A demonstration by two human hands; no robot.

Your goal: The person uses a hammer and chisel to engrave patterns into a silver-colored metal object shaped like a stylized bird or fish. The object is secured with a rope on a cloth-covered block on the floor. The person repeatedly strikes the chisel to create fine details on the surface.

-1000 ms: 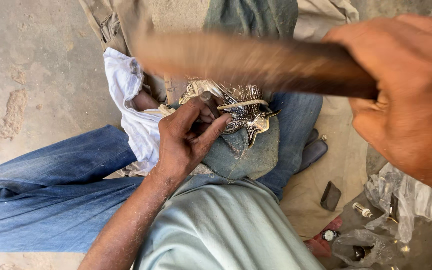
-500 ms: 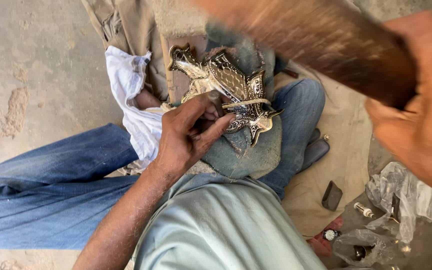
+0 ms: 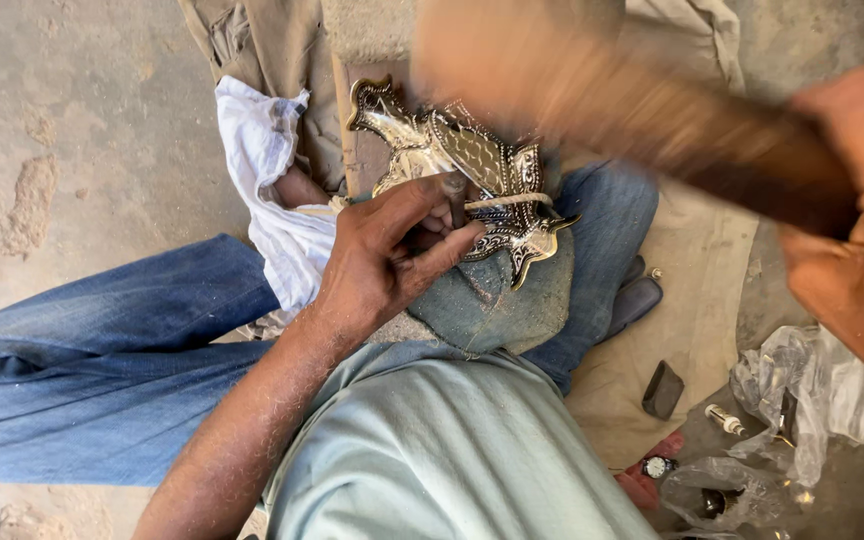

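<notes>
From the head camera, the landmark is an embossed metal ornament (image 3: 472, 180), silvery with brass-coloured edges and pointed tips, lying on the person's raised knee in blue jeans (image 3: 102, 350). A pale cord (image 3: 507, 200) crosses the ornament's lower half.

The left hand (image 3: 382, 265) rests against the ornament's near-left edge, its fingers (image 3: 407, 205) pressed together around a thin tool whose tip meets the metal; the tool itself is mostly hidden. The right hand (image 3: 857, 260) is well to the right of the ornament, its fingers wrapped tight around a brown wooden handle (image 3: 652, 120) that reaches over the ornament's upper right and is heavily blurred.

Left of the ornament, touching the knee, is a crumpled white cloth (image 3: 272, 190). Beyond it lies tan fabric (image 3: 282, 50). To the lower right of the ornament, on the concrete floor (image 3: 52, 120), sit a small dark block (image 3: 663, 390), a wristwatch (image 3: 658, 467), and clear plastic bags (image 3: 812, 400); one bag holds a small dark object, not clear enough to name, and a little white tube (image 3: 724, 418) lies just beside them.
</notes>
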